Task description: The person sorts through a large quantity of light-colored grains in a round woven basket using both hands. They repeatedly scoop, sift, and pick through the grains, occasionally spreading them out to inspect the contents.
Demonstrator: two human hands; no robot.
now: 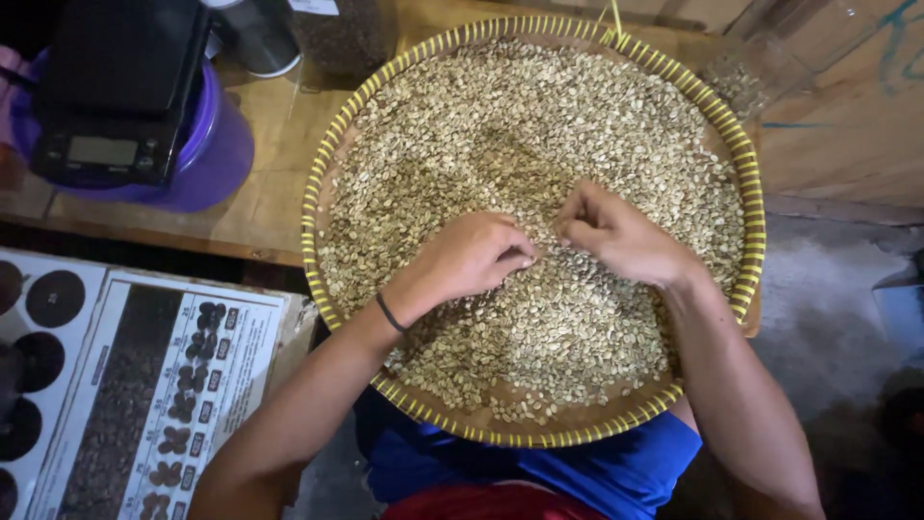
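Both hands, left hand (476, 258) and right hand (616, 236), fingers pinched on pale beans (539, 135), woven tray (332, 154), scale (115, 96) beside.

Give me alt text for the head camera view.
Both hands, left hand and right hand, rest on pale beans spread in a round woven tray. A digital scale sits atop a purple tub at upper left.

A round, shallow woven tray (749, 183) with a yellow-striped rim holds pale greenish-beige beans (500, 135). The beans lie loose in one thin layer over nearly the whole tray; near its lower rim the brown woven bottom shows through.
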